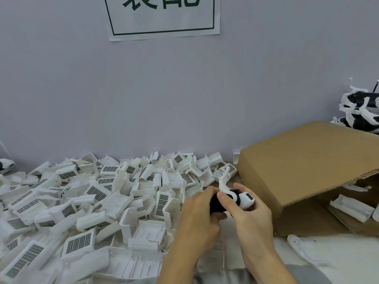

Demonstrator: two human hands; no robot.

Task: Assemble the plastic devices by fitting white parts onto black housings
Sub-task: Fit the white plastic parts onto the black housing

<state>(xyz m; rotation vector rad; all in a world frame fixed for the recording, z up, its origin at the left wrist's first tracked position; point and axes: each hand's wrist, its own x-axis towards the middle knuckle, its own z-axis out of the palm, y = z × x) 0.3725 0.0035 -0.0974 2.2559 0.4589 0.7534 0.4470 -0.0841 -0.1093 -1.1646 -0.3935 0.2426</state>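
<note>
Now blk housing [216, 203] inside both grips.

Your housing [217, 203] is black; its bracket [223, 181] and end cap [247, 199] are white. The piled covers [86, 203] are white, with dark grid panels. The box [303, 171] is plain brown. The wall sign [164, 17] is white with a dark green border.

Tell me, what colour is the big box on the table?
Plain brown cardboard box, seen best in the head view.
</note>
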